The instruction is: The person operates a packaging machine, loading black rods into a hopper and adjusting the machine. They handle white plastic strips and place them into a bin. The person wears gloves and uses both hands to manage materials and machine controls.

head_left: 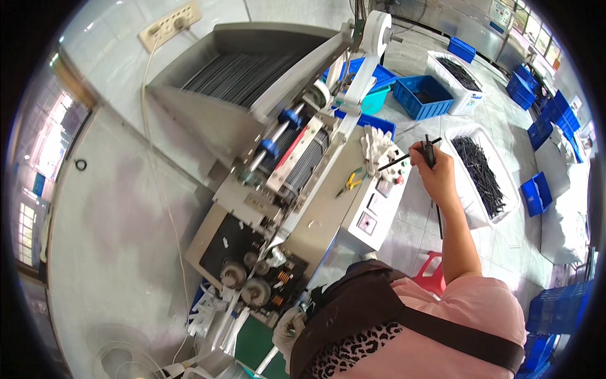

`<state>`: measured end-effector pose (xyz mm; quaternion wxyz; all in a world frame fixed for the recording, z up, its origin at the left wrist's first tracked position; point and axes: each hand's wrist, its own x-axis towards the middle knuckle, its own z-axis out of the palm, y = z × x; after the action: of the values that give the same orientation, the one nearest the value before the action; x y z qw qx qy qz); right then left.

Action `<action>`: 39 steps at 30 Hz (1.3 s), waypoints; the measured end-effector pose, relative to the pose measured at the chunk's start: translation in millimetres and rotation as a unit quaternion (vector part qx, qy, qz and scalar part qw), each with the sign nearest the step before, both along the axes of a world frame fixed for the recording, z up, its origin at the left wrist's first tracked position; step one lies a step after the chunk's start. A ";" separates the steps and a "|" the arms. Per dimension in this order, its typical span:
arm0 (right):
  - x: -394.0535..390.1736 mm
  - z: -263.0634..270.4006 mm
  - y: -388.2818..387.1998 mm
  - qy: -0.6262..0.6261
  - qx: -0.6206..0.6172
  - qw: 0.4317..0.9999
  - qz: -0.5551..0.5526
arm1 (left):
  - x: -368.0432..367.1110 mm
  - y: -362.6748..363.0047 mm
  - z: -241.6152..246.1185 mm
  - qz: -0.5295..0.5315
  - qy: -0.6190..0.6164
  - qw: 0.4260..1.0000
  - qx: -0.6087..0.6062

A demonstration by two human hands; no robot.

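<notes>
My right hand (pixel 433 166) is raised beside the machine's control box (pixel 378 208), closed around several thin black sticks (pixel 394 162) that point in different directions. A dark, thicker piece shows in the same grip; its kind is unclear. My left hand (pixel 289 327), in a pale knitted glove, is low beside the dark apron, partly hidden; whether it holds anything cannot be told. Before me stands a feeding machine with a metal hopper (pixel 199 106) of black sticks, a row of sticks (pixel 303 166) under a metal bar, and a roll of white film (pixel 377 33).
Yellow-handled pliers (pixel 350 182) and white gloves (pixel 376 144) lie on the machine table. White tubs (pixel 509 189) of black sticks and blue crates (pixel 421 97) stand on the floor at right. A red stool (pixel 431 275) is beside me; a fan (pixel 125 360) stands lower left.
</notes>
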<state>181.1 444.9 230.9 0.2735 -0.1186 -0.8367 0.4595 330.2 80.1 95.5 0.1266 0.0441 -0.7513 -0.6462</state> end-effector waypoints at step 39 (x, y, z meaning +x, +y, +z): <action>-87.4 -46.4 35.6 -0.004 -0.068 0.928 0.366 | -165.1 223.8 18.9 -0.525 -0.307 0.758 0.236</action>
<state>93.7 480.5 184.5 0.0738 0.1756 -0.7898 0.5831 165.2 303.9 114.3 -0.4843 -0.1326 -0.4789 -0.7201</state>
